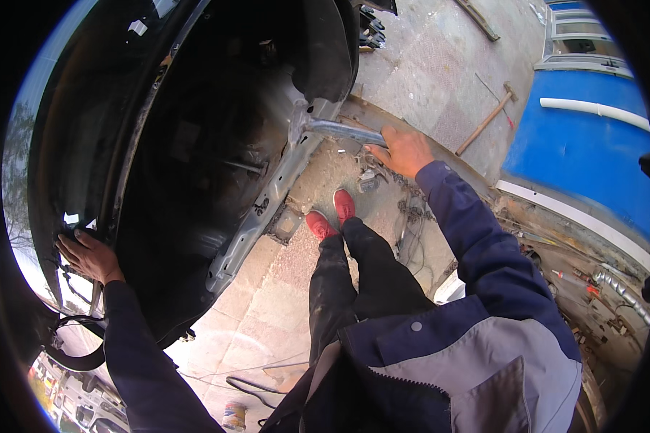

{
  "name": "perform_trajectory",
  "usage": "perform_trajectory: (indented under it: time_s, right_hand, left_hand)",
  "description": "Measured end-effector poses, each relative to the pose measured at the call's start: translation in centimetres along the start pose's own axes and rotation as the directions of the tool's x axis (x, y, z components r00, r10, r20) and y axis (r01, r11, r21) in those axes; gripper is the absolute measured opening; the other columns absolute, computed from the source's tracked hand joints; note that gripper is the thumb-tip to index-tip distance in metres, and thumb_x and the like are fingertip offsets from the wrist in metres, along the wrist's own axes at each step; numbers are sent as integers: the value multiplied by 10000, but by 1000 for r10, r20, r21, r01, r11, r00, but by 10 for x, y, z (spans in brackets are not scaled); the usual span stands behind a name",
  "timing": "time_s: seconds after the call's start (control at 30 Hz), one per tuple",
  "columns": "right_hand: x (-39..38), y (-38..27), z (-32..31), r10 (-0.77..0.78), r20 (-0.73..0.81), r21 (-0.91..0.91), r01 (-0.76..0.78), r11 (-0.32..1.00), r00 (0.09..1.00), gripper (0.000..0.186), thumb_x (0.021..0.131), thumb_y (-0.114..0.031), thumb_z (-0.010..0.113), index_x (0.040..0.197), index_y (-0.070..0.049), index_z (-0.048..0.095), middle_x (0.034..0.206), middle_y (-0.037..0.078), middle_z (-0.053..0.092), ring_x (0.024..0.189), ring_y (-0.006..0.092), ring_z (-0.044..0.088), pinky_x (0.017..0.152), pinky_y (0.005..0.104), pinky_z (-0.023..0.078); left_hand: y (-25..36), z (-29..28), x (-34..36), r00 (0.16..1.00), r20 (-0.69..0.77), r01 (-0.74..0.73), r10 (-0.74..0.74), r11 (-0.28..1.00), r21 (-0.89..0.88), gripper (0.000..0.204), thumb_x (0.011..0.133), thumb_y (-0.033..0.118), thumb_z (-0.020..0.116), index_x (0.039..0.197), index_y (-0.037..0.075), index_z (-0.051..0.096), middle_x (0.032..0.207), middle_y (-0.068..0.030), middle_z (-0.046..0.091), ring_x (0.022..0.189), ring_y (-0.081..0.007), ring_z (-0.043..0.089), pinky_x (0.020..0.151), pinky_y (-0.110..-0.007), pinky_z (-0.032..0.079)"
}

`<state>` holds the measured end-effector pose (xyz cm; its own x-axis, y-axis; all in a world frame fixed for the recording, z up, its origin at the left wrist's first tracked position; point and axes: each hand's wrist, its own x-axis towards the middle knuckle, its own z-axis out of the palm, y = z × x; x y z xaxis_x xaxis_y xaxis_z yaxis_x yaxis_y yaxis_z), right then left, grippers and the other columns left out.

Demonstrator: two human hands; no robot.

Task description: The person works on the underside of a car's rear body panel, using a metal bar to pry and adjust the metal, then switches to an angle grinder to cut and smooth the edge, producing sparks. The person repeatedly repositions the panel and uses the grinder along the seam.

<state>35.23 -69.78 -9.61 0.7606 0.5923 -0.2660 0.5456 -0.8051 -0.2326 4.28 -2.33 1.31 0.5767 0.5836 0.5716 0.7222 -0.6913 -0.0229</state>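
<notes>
My right hand [404, 150] is closed around the metal handle of a hammer [348, 133]. The hammer's blurred head is at the bare grey metal edge [263, 204] of a dark car body; whether it touches cannot be told. Out to the left, my left hand [90, 257] lies with fingers stretched on the dark glossy panel [87, 144] of the car. Between the two hands gapes the car's dark, stripped interior [173, 173], its depth mostly lost in shadow.
My red shoes [332, 215] stand on paving beside the metal edge. A wooden-handled hammer [487, 124] lies farther right, near a blue wall [578, 155] with a white pipe [596, 109]. Scrap and cables [412, 216] lie right of my feet. A can [234, 416] stands at lower left.
</notes>
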Motion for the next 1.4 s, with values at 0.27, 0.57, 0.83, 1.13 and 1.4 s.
perform_trajectory:
  time_s: [0.27, 0.57, 0.83, 1.13, 1.4]
  right_hand:
    - [27, 18, -5, 262, 110, -27, -260, 965, 959, 620, 1014, -615, 623, 1064, -11, 749, 861, 245, 753, 875, 455, 751, 793, 546, 595]
    - [19, 22, -7, 222, 46, -2, -222, 975, 974, 635, 1021, -618, 613, 1045, 6, 725, 865, 282, 743, 897, 474, 748, 814, 563, 589]
    - [18, 9, -17, 204, 72, 64, -208, 976, 976, 684, 1032, -640, 579, 1037, 27, 734, 924, 312, 739, 895, 487, 736, 806, 549, 581]
    - [19, 29, 14, 342, 196, 128, -370, 920, 919, 775, 1032, -681, 558, 1017, 72, 738, 854, 320, 719, 849, 493, 727, 774, 564, 557]
    - [-61, -41, 44, 217, 374, 439, -378, 815, 902, 802, 1027, -703, 544, 944, 75, 722, 813, 343, 690, 858, 521, 713, 777, 564, 545]
  left_hand:
    - [-7, 6, 0, 1000, -18, -7, 7, 1000, 0, 698, 1144, 528, 392, 1659, 58, 391, 1722, -186, 367, 1622, -344, 291, 1297, -537, 245]
    - [-3, 3, 0, 1000, -6, -7, 7, 1000, 6, 685, 1144, 516, 402, 1644, 48, 409, 1708, -204, 378, 1612, -369, 298, 1298, -543, 243]
    - [-3, 1, 0, 1000, -7, -20, 19, 999, -32, 696, 1140, 521, 399, 1651, 50, 400, 1710, -199, 379, 1614, -357, 300, 1304, -544, 225]
    - [-4, 3, 1, 1000, -11, 1, -2, 1000, -18, 703, 1134, 531, 412, 1649, 52, 407, 1711, -200, 377, 1615, -360, 297, 1303, -540, 228]
    - [2, -1, 0, 1000, -2, 14, -14, 999, -53, 711, 1132, 540, 400, 1651, 54, 401, 1716, -200, 367, 1614, -355, 298, 1305, -544, 218]
